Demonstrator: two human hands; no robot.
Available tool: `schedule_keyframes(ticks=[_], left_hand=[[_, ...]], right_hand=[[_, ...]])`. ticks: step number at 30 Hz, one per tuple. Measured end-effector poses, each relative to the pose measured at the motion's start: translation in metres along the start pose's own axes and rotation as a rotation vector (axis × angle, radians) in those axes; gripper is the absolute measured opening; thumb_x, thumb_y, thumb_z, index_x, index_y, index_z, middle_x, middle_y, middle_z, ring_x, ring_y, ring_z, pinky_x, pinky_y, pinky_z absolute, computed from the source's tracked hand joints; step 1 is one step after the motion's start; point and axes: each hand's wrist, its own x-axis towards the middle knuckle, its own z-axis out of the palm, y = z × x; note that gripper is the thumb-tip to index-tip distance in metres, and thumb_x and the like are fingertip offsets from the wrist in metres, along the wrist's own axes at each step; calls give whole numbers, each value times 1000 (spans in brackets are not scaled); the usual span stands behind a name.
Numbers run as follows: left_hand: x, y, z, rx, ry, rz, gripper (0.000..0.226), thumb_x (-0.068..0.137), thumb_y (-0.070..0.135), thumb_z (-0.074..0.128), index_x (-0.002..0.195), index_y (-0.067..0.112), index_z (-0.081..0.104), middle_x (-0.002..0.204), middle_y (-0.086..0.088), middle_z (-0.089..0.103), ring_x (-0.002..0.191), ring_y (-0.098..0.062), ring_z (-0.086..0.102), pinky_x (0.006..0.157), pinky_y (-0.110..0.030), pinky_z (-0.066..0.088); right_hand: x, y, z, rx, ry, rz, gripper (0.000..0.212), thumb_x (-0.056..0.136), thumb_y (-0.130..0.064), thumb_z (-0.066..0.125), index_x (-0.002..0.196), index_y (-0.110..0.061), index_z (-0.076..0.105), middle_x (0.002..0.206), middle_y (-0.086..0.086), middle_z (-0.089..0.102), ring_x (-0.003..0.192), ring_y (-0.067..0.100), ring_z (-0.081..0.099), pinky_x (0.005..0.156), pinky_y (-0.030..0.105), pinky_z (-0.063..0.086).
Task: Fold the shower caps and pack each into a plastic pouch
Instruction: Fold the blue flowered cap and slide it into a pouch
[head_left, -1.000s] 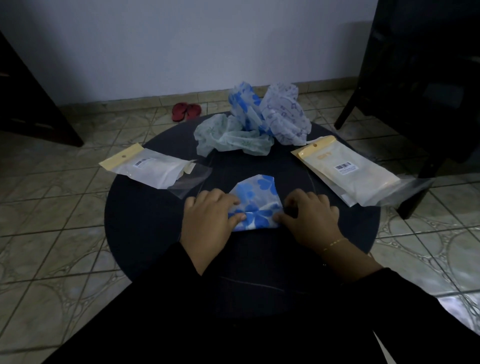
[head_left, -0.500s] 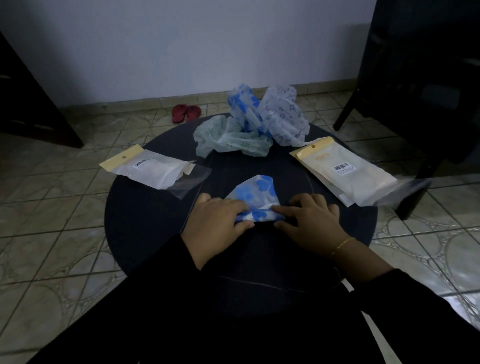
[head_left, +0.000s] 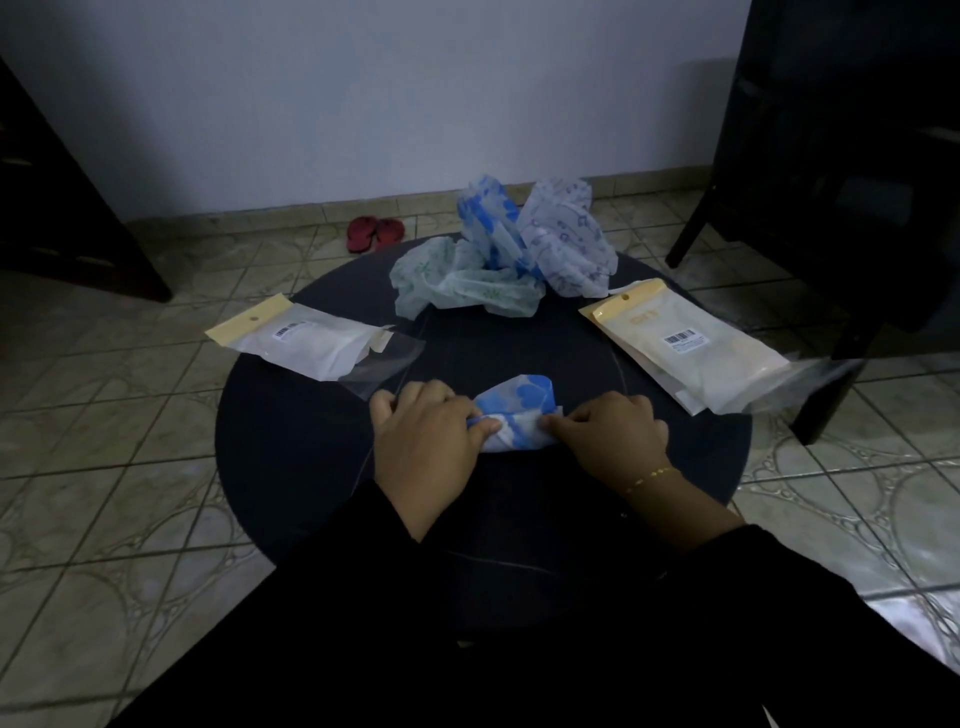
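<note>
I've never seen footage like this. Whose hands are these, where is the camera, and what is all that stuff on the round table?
No machine here: a person wears a camera on the head, looking down at their own hands. The left hand and right hand pinch a blue-flowered shower cap, folding it on a dark round table. Behind lies a pile of unfolded caps. A pouch lies on the left, and a stack of pouches on the right. Red sandals sit on the floor.

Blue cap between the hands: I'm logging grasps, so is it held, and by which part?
Yes. The left hand pinches the blue cap at its left end, and the right hand pinches its right end, on the table.
</note>
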Motion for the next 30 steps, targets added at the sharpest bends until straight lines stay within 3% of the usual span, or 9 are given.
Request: schedule_keyframes(ticks=[2, 4, 8, 14, 17, 20, 25, 27, 30], left_hand=[[2, 1, 4, -26, 21, -2, 34, 91, 56, 43, 109, 36, 63, 111, 11, 51, 111, -12, 41, 88, -33, 16], [3, 4, 7, -62, 47, 22, 28, 91, 49, 48, 114, 35, 59, 113, 11, 52, 112, -14, 42, 87, -31, 17], [4, 8, 12, -75, 57, 114, 20, 95, 34, 47, 102, 29, 64, 102, 8, 61, 99, -18, 53, 83, -31, 23], [1, 0, 13, -40, -17, 162, 48, 84, 64, 46, 116, 31, 57, 112, 13, 60, 103, -11, 52, 86, -29, 22], [3, -2, 9, -70, -20, 152, 40, 86, 62, 45, 110, 31, 52, 106, 14, 63, 97, -9, 55, 87, -28, 22], [5, -3, 5, -44, -9, 156, 41, 87, 64, 30, 99, 32, 54, 91, 13, 64, 86, -7, 56, 84, -28, 24], [11, 3, 13, 2, 33, 68, 41, 93, 56, 27, 97, 31, 60, 88, 11, 65, 88, -11, 56, 85, -31, 23], [14, 5, 21, 21, 73, 34, 45, 93, 53, 26, 92, 27, 63, 88, 7, 64, 87, -16, 57, 83, -34, 29], [21, 5, 31, -20, 102, -13, 51, 92, 48, 23, 86, 20, 65, 92, 0, 63, 89, -23, 56, 80, -38, 38]], right_hand=[[2, -3, 2, -36, 57, -17, 32, 85, -56, 55, 84, -26, 67, 107, 1, 60, 116, 25, 40, 92, 40, 32], [1, -3, 3, -7, 124, -58, 26, 83, -51, 60, 94, -28, 58, 109, -2, 58, 113, 23, 42, 92, 40, 32], [2, 0, 5, -146, 127, -196, 24, 89, -46, 53, 111, -36, 54, 120, -2, 50, 119, 23, 37, 92, 38, 28], [6, 6, 6, -223, 85, -237, 30, 93, -52, 41, 117, -42, 55, 122, -5, 44, 119, 20, 33, 88, 35, 24], [6, 10, 1, -195, 6, -234, 38, 89, -61, 40, 121, -44, 54, 126, -7, 41, 124, 17, 29, 94, 36, 23], [4, 13, -5, -144, -73, -234, 42, 84, -65, 45, 117, -43, 57, 127, -8, 41, 127, 15, 26, 97, 37, 23], [7, 4, 1, -8, 0, -143, 37, 87, -62, 43, 73, -31, 57, 113, -2, 50, 118, 21, 35, 91, 39, 29], [11, -3, 5, -29, 41, -91, 46, 89, -62, 40, 89, -24, 65, 115, 3, 51, 118, 24, 37, 94, 42, 31], [18, -11, 11, -69, 134, -3, 56, 89, -62, 40, 113, -17, 60, 121, 8, 52, 118, 27, 40, 97, 43, 31]])
